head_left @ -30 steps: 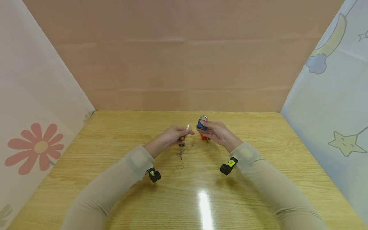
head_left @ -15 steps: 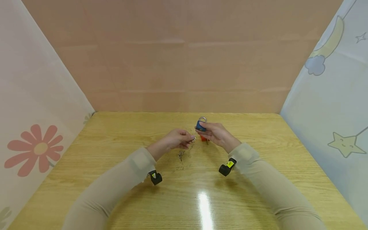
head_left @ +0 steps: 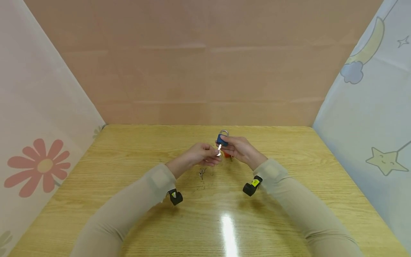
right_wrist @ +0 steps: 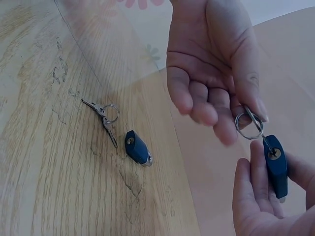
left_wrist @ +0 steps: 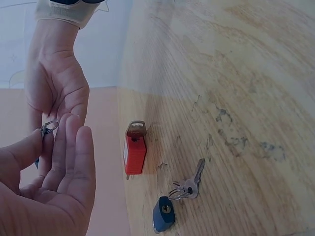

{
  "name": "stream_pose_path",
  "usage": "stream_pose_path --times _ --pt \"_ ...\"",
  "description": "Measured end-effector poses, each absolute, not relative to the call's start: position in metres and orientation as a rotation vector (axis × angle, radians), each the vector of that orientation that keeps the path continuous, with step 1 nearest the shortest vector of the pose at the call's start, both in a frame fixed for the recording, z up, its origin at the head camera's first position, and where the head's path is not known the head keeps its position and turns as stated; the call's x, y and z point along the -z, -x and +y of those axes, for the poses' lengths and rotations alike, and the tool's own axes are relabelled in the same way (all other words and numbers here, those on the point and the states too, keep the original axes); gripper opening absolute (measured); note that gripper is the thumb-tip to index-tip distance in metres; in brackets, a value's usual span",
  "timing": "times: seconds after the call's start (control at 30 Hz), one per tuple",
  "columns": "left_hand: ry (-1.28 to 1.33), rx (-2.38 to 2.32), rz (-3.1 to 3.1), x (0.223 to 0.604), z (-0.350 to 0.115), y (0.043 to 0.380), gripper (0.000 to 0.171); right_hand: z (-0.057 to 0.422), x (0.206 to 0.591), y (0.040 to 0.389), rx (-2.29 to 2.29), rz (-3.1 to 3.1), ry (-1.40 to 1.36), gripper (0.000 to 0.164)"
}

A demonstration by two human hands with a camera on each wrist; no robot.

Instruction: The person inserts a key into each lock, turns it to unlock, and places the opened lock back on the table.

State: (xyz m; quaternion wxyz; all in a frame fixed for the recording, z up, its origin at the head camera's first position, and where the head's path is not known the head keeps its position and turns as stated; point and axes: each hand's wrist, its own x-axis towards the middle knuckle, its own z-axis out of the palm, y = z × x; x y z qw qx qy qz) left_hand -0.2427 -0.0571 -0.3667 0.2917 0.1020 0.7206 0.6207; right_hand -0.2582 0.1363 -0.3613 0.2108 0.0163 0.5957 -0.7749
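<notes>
My right hand point(head_left: 242, 150) holds a blue padlock point(head_left: 222, 140) above the table, its steel shackle up. In the right wrist view the keyhole side of this padlock point(right_wrist: 278, 169) faces my left hand point(right_wrist: 211, 73). Thumb and index finger of that left hand pinch a small silver key point(head_left: 219, 147) with a wire ring point(right_wrist: 238, 126) hanging from it. The key's tip is right at the padlock's keyhole. My other left fingers are loosely bent.
A red padlock point(left_wrist: 135, 156) with a key point(left_wrist: 136, 129) in it stands on the wooden table point(head_left: 128, 153). Near it are a second blue padlock point(left_wrist: 164, 215) and a ring of keys point(right_wrist: 104, 116). A peach backdrop point(head_left: 205, 71) rises behind.
My left hand has moved right with the key, bringing it up beneath the blue padlock. The right hand has shifted slightly left with the padlock.
</notes>
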Motion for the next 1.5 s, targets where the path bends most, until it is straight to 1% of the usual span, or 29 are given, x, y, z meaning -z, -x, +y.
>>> stream_pose_path --times 0.1,0.13,0.33,0.43,0.57,0.67,0.8,0.83,0.9,0.97,1.07,1.17,1.23,1.3,1.5 --pt "-0.278 -1.653 1.942 0.366 -0.057 0.243 0.021 0.136 0.361 0.258 2.151 1.647 -0.035 0.028" --pt "-0.276 -1.651 1.949 0.366 -0.056 0.243 0.021 0.136 0.361 0.258 2.150 1.644 -0.032 0.029" --pt "-0.203 -1.714 1.955 0.365 -0.050 0.244 0.030 0.135 0.360 0.257 2.163 1.645 -0.067 0.048" --pt "-0.168 -1.783 1.941 0.364 -0.044 0.244 0.031 0.132 0.359 0.256 2.157 1.657 -0.082 0.051" --pt "-0.135 -1.889 1.917 0.363 -0.040 0.243 0.026 0.127 0.357 0.254 2.150 1.687 -0.058 0.052" --pt "-0.114 -1.919 1.901 0.364 -0.041 0.242 0.032 0.126 0.356 0.254 2.149 1.716 -0.038 0.052" --pt "-0.132 -1.831 1.875 0.366 -0.044 0.241 0.045 0.128 0.357 0.252 2.150 1.728 -0.034 0.050" --pt "-0.147 -1.810 1.868 0.367 -0.044 0.241 0.044 0.128 0.358 0.252 2.159 1.722 -0.036 0.049" --pt "-0.178 -1.775 1.862 0.369 -0.044 0.241 0.041 0.128 0.360 0.252 2.189 1.692 -0.048 0.036" --pt "-0.190 -1.769 1.864 0.370 -0.044 0.241 0.037 0.127 0.361 0.253 2.214 1.663 -0.058 0.028" --pt "-0.176 -1.766 1.897 0.369 -0.043 0.240 0.034 0.126 0.361 0.253 2.229 1.635 -0.077 0.024" --pt "-0.215 -1.736 1.960 0.367 -0.042 0.240 0.035 0.126 0.361 0.252 2.217 1.642 -0.080 0.042" --pt "-0.274 -1.699 2.034 0.367 -0.041 0.240 0.037 0.127 0.360 0.251 2.215 1.637 -0.085 0.048" --pt "-0.341 -1.645 2.127 0.366 -0.040 0.239 0.038 0.127 0.360 0.251 2.214 1.635 -0.093 0.051" --pt "-0.467 -1.442 2.384 0.360 -0.037 0.238 0.036 0.125 0.358 0.250 2.212 1.658 -0.126 0.050"
